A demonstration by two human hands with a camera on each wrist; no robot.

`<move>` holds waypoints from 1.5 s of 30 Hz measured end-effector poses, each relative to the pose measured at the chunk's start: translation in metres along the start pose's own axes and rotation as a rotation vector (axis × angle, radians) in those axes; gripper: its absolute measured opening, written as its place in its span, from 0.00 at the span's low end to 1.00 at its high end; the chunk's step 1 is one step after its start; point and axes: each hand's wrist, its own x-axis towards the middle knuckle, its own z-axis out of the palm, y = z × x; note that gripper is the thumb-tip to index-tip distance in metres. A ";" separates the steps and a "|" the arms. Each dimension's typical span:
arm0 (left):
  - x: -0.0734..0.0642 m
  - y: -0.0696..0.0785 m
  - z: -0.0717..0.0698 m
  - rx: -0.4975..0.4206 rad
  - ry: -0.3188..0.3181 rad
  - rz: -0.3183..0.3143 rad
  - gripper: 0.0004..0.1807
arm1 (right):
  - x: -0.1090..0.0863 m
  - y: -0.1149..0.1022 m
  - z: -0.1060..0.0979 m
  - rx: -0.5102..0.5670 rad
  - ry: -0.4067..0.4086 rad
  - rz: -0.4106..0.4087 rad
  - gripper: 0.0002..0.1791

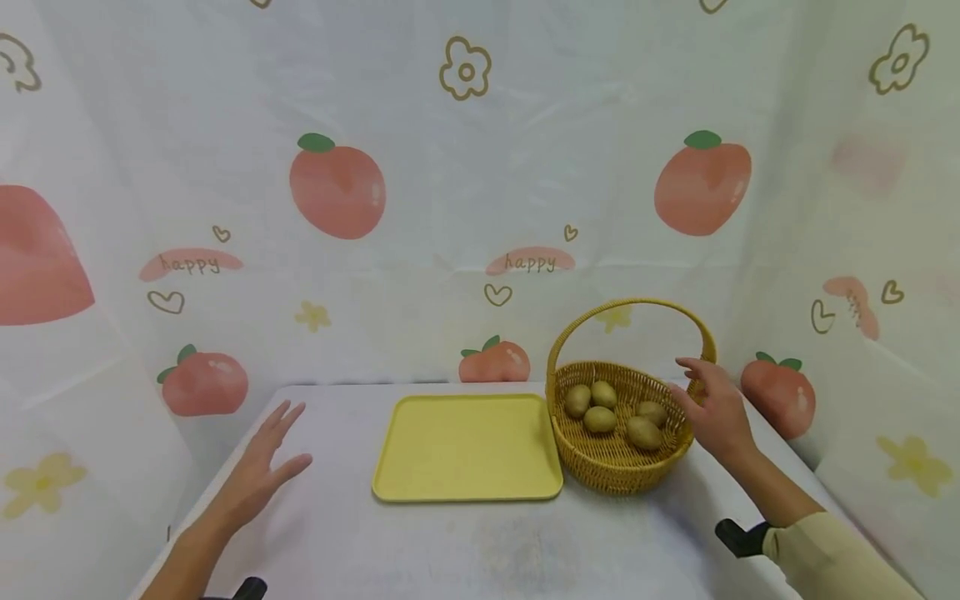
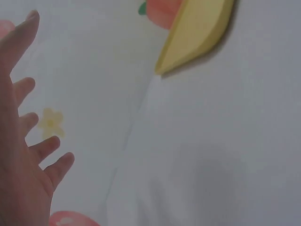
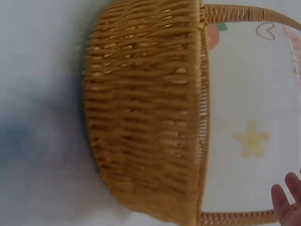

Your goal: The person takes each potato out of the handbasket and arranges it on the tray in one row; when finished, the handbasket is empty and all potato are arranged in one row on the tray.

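Note:
A wicker basket [image 1: 611,477] with a tall arched handle [image 1: 633,302] stands at the right of the table, and several potatoes [image 1: 600,419] lie inside it. My right hand [image 1: 718,414] is raised at the basket's right side, fingers relaxed and overlapping the rim and handle base in the head view. The right wrist view shows the woven side [image 3: 146,113] close up, with a few fingertips [image 3: 281,200] by the handle. On the left, my left hand [image 1: 255,479] hovers above the table with fingers spread, holding nothing.
A yellow rectangular tray [image 1: 468,450] lies mid-table, directly left of the basket. White table covering [image 1: 420,550] runs out to the front. A white curtain [image 1: 420,317] printed with fruit and flowers encloses the back and both sides.

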 end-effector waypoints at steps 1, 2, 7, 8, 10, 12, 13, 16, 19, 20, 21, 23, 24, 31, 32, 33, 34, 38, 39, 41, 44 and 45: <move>0.001 0.003 0.001 -0.012 0.009 0.005 0.40 | 0.003 -0.002 0.002 0.016 -0.016 0.003 0.22; 0.001 0.005 0.002 -0.025 0.014 0.008 0.41 | 0.006 -0.004 0.004 0.027 -0.040 0.011 0.22; 0.004 0.013 0.012 -0.080 0.043 0.008 0.41 | 0.021 -0.014 0.012 0.094 -0.211 0.127 0.24; 0.005 0.014 0.014 -0.090 0.043 0.000 0.41 | 0.025 -0.014 0.014 0.114 -0.258 0.159 0.26; 0.007 0.015 0.019 -0.111 0.045 -0.019 0.41 | 0.033 -0.015 0.017 0.162 -0.351 0.226 0.28; 0.008 0.017 0.024 -0.136 0.044 -0.036 0.41 | 0.041 -0.015 0.020 0.225 -0.446 0.285 0.31; 0.008 0.018 0.027 -0.153 0.043 -0.045 0.41 | 0.044 -0.014 0.022 0.256 -0.495 0.312 0.32; 0.010 0.021 0.034 -0.214 0.038 -0.068 0.40 | 0.053 -0.012 0.028 0.360 -0.620 0.363 0.33; 0.011 0.022 0.043 -0.295 0.028 -0.100 0.39 | 0.060 -0.008 0.037 0.459 -0.724 0.394 0.34; 0.011 0.023 0.046 -0.322 0.022 -0.113 0.39 | 0.062 -0.007 0.041 0.490 -0.755 0.406 0.34; 0.010 0.023 0.049 -0.352 0.015 -0.128 0.39 | 0.063 -0.006 0.045 0.515 -0.786 0.413 0.35; 0.010 0.025 0.055 -0.379 -0.002 -0.172 0.38 | 0.064 -0.004 0.053 0.537 -0.842 0.439 0.36; 0.010 0.026 0.058 -0.392 -0.017 -0.200 0.38 | 0.064 -0.003 0.056 0.538 -0.865 0.452 0.36; 0.013 0.026 0.081 -0.460 -0.099 -0.349 0.36 | 0.057 0.005 0.072 0.505 -0.973 0.519 0.28; 0.013 0.025 0.085 -0.465 -0.105 -0.355 0.36 | 0.056 0.005 0.074 0.495 -0.981 0.522 0.27; 0.013 0.023 0.088 -0.476 -0.113 -0.358 0.36 | 0.056 0.005 0.076 0.472 -0.988 0.528 0.25; 0.013 0.022 0.091 -0.481 -0.119 -0.359 0.36 | 0.056 0.005 0.078 0.451 -0.996 0.529 0.25; 0.014 0.018 0.099 -0.485 -0.131 -0.373 0.37 | 0.057 0.005 0.088 0.352 -1.041 0.502 0.22; 0.014 0.017 0.100 -0.481 -0.133 -0.381 0.37 | 0.057 0.005 0.090 0.329 -1.055 0.497 0.21; 0.015 0.017 0.103 -0.464 -0.137 -0.408 0.37 | 0.058 0.004 0.094 0.291 -1.088 0.467 0.19; 0.016 0.019 0.105 -0.449 -0.154 -0.431 0.39 | 0.058 0.002 0.097 0.243 -1.142 0.387 0.18; 0.016 0.020 0.106 -0.446 -0.160 -0.440 0.40 | 0.058 0.001 0.098 0.220 -1.160 0.349 0.18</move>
